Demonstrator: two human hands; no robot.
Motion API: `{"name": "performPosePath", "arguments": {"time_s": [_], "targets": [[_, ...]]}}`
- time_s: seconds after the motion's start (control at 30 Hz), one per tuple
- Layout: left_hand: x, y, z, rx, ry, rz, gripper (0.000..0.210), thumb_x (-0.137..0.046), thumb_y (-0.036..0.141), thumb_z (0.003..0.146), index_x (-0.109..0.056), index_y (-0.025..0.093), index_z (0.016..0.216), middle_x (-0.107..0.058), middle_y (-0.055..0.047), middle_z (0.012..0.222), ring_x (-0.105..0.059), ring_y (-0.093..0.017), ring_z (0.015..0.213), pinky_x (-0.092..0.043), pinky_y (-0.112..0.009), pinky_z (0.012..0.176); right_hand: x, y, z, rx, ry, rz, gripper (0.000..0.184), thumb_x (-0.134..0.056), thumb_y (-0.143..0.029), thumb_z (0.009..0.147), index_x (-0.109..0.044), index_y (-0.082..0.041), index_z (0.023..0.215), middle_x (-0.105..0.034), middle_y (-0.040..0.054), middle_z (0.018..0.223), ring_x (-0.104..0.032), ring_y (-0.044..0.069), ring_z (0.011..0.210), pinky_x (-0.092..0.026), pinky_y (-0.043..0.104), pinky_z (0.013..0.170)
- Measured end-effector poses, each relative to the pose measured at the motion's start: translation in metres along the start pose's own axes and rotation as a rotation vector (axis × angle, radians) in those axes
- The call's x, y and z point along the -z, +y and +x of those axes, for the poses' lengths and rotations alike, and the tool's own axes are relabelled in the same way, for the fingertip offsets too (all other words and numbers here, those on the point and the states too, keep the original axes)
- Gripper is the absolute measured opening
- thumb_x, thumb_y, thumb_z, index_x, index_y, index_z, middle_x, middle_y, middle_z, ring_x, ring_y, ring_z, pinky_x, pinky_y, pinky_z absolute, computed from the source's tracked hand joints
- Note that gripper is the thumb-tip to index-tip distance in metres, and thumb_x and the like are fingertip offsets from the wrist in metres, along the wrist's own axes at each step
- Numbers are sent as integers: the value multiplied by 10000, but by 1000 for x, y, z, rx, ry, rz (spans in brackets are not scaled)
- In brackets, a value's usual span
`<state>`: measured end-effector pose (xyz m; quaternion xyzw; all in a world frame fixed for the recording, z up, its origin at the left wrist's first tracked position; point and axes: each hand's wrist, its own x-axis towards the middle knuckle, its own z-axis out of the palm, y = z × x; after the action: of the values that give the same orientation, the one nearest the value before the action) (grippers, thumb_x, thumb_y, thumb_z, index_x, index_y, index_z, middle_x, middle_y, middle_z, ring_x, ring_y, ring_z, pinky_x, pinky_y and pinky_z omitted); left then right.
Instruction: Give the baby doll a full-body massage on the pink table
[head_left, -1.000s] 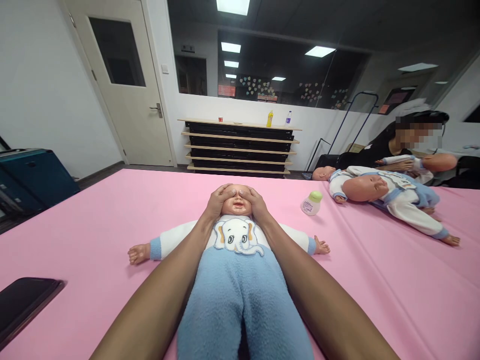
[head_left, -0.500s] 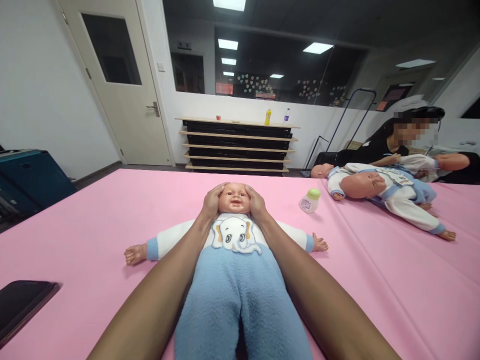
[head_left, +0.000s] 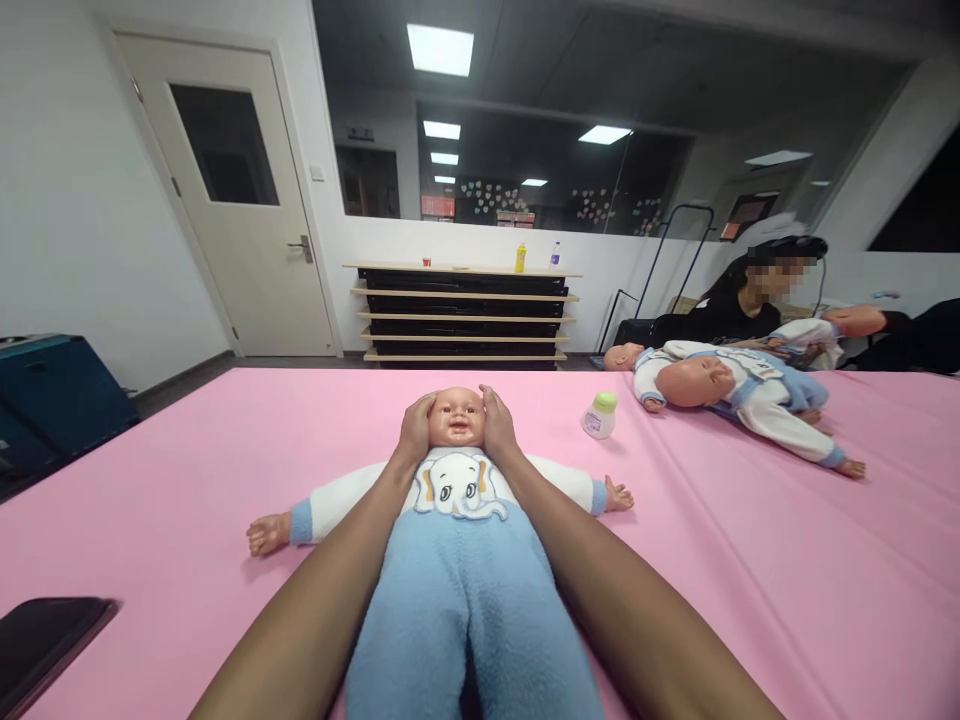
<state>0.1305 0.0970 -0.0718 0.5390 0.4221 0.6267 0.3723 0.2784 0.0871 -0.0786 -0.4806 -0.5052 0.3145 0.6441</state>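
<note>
A baby doll (head_left: pixel 461 560) lies on its back before me, arms spread wide, in a blue and white suit with an elephant on the chest. My left hand (head_left: pixel 417 430) cups the side of its head on the left. Against the opposite side presses my right hand (head_left: pixel 499 422), its fingertips standing slightly off near the crown. Together they hold the head between the palms. Both forearms pass over the doll's body. Right of the doll stands a small white bottle with a green cap (head_left: pixel 600 415).
A pink cover (head_left: pixel 187 470) spreads over the table. A dark phone (head_left: pixel 52 640) lies at the left edge. More dolls (head_left: pixel 739 385) lie at the right, where a person in black (head_left: pixel 739 300) sits. Behind are stacked boards (head_left: pixel 461 305) and a door (head_left: pixel 225 220).
The view has tipped up and turned slightly right, so things sit lower and further left. Both hands stay on the doll's head; the right fingertips have lifted a little.
</note>
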Motion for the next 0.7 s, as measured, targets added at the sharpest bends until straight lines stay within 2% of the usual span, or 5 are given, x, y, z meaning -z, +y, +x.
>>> {"name": "performPosePath", "arguments": {"time_s": [0.1, 0.23, 0.4, 0.5, 0.7], "targets": [[6, 12, -6, -11, 131, 172, 284, -502, 363, 811, -690, 154, 851, -706, -109, 987, -601, -263, 1044, -420, -390, 975, 9, -16, -12, 61, 49, -214, 552, -340, -642, 930, -641, -226, 1135, -686, 49, 1121, -608, 204, 1054, -445, 329, 963], [12, 28, -17, -47, 218, 321, 313, -497, 390, 856, -675, 169, 988, -672, -135, 1071, -563, -283, 1114, -360, -439, 1039, 21, -39, -30, 20, -76, -302, 614, -361, -641, 926, -568, -197, 1296, -615, 94, 1296, -558, 229, 1209, -397, 367, 1061], [22, 30, -35, -49, -68, 276, 561, -526, 511, 882, -541, 225, 1364, -533, -108, 1413, -512, -258, 1273, -387, -384, 1065, 31, -56, -55, 28, -197, -382, 954, -640, -649, 761, -308, -166, 1514, -317, 128, 1562, -303, 291, 1445, -269, 431, 1181], [30, 18, -41, 43, -244, 150, 750, -574, 558, 855, -370, 225, 1496, -369, -102, 1550, -392, -276, 1399, -346, -391, 1124, 31, -57, -65, 44, -213, -363, 959, -718, -617, 695, -370, -193, 1482, -418, 122, 1502, -389, 306, 1393, -336, 449, 1146], [37, 14, -46, 37, -355, 52, 916, -753, 475, 740, -326, 244, 1517, -358, -88, 1558, -398, -305, 1397, -351, -408, 1142, 32, -42, -66, 88, -248, -225, 811, -752, -513, 718, -453, -282, 1436, -571, 47, 1369, -516, 291, 1291, -440, 429, 1076]]}}
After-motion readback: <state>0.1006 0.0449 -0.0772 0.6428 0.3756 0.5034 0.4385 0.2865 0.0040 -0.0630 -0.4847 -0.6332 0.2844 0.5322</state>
